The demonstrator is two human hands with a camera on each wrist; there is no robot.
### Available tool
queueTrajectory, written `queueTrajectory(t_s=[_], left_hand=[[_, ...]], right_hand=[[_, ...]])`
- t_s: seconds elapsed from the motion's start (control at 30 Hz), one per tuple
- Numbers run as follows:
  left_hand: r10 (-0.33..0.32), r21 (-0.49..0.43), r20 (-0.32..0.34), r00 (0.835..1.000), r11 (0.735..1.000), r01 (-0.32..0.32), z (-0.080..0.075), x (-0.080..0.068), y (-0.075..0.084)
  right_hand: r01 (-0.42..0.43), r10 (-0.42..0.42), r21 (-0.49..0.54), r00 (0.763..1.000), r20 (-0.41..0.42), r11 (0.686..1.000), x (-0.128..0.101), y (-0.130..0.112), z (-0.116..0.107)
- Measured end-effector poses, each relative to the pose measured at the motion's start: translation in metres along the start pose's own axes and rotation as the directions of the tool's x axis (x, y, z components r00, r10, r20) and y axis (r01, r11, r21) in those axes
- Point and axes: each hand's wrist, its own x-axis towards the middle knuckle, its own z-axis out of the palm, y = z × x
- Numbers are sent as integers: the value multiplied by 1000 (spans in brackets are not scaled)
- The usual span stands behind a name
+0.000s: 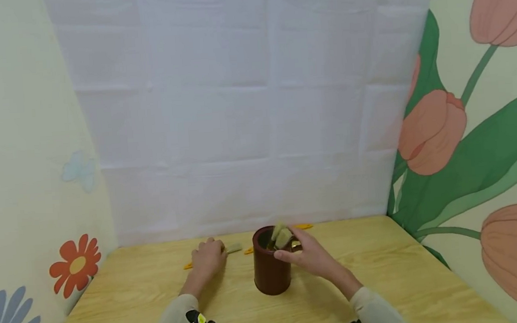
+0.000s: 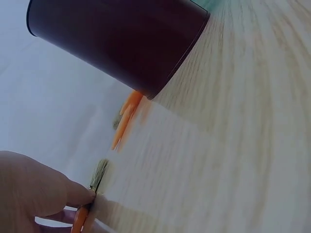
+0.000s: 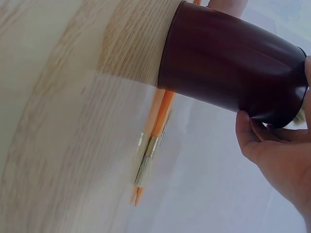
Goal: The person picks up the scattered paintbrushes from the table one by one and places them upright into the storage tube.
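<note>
On the wooden table (image 1: 383, 273), an orange-handled brush (image 2: 92, 189) lying left of the dark red cup (image 1: 271, 270) is pinched by the left hand (image 1: 208, 259), while brushes are steadied at the cup's rim by the right hand's (image 1: 307, 255) curled fingers

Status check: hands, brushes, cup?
Left hand gripping orange brush on table. Right hand at brown cup rim, brushes inside. Nothing in the way.

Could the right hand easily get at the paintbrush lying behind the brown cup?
Probably yes: the right hand is already at the brown cup, and the orange-handled paintbrush lies just beyond on bare table.
</note>
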Motion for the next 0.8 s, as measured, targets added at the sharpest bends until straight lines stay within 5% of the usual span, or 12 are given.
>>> queueTrajectory(t_s=[0.27, 0.43, 0.6, 0.8], left_hand=[[5, -27, -7, 1000, 1000, -5, -3, 1, -4], [26, -198, -18, 1000, 980, -28, -7, 4, 0], [81, -440, -56, 995, 893, -97, -25, 8, 13], [80, -684, -53, 995, 723, -94, -63, 10, 40]], right_hand=[[5, -5, 25, 1000, 1, 1000, 1, -1, 1], [-34, 34, 20, 999, 0, 999, -4, 2, 1], [-67, 67, 17, 998, 8, 998, -5, 2, 0], [-22, 22, 18, 1000, -3, 1000, 0, 2, 0]])
